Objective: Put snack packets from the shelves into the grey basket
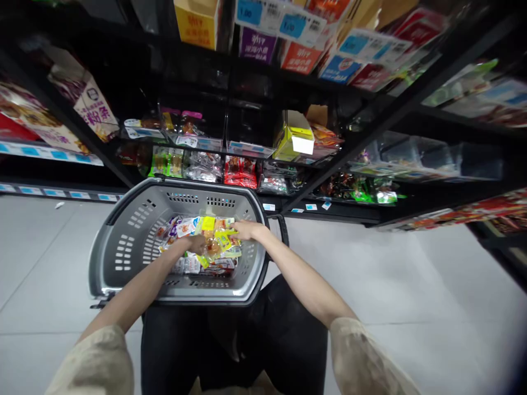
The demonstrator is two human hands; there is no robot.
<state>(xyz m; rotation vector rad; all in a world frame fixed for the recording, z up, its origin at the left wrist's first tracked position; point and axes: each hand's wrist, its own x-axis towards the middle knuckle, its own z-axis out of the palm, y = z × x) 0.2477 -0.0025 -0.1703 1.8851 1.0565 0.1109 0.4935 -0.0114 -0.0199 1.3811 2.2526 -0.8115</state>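
A grey plastic shopping basket rests on my lap, holding a heap of small colourful snack packets. Both hands are down inside it. My left hand is closed on packets in the middle of the heap. My right hand lies on the right side of the heap, fingers curled round a yellow packet. Which packets my left hand grips is hidden by the fingers.
Black store shelves stand ahead with clear bins of snacks, an open yellow carton and blue price tags. The basket's black handle hangs at its right. Pale tiled floor lies on both sides.
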